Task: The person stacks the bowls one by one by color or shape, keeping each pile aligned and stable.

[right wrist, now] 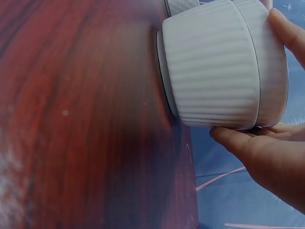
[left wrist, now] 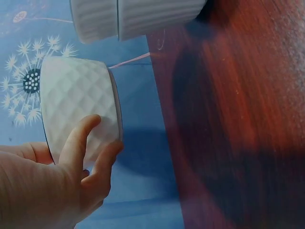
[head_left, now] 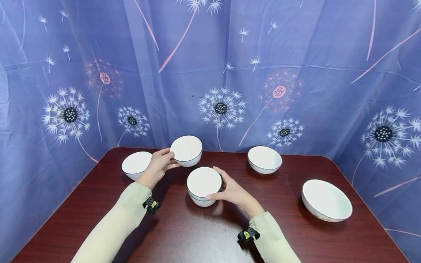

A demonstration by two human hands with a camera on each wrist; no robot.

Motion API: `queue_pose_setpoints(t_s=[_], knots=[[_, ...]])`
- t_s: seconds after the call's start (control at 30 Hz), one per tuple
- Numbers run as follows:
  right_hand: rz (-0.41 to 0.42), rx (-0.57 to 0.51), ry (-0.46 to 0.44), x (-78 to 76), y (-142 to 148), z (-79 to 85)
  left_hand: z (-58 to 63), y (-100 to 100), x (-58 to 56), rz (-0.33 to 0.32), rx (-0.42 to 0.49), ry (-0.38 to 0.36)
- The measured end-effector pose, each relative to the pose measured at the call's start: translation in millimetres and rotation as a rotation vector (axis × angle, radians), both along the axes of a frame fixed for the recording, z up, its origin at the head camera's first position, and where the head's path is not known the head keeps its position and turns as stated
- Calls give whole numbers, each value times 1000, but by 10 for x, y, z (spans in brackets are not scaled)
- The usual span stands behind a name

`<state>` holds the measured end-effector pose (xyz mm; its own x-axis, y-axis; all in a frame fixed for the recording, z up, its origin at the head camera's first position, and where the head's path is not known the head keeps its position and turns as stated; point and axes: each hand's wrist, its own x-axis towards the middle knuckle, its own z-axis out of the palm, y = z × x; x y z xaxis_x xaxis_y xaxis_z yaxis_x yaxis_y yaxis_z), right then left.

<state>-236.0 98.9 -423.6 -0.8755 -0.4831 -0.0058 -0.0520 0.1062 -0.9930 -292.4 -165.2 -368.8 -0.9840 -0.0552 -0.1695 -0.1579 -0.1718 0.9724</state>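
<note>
Clearly, the weakest point is the left hand's [head_left: 159, 166] hold: it pinches a diamond-textured bowl [head_left: 186, 148] at one side, thumb by the rim and fingers along the outer wall, and the bowl hangs above the bench [head_left: 184, 237], behind and to the left of the stack of two bowls [head_left: 204, 180]. With the grip all on one side, the weight could make the bowl pivot and tip, and the glazed-looking wall might let fingertips slide. Held this near the stack, a small swing could knock rim against rim and chip either one. The right hand [head_left: 233, 191] grips the stack from its right, thumb at the front and fingers behind, around the seam between the bowls; a squeeze on the upper one alone could lift or twist it out of the ribbed lower one. Whether the stack rests fully on the bench cannot be told. Left of the stack, the left-hand bowl [head_left: 136, 162] sits partly behind the left wrist, so a backward sweep may clip it. The back-right bowl [head_left: 264, 159] and the far-right bowl [head_left: 326, 201], both well apart from the stack, seem safer, barring a wide elbow.
</note>
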Motion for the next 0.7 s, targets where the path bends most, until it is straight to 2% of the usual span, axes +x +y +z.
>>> queue_pose_setpoints(t_s=[0.33,0.7], knots=[[-9,1,-8,-7,6,-6,87,-2,54,-44,-32,41],[3,-14,-3,-3,3,10,200,51,188,-159,-106,96]])
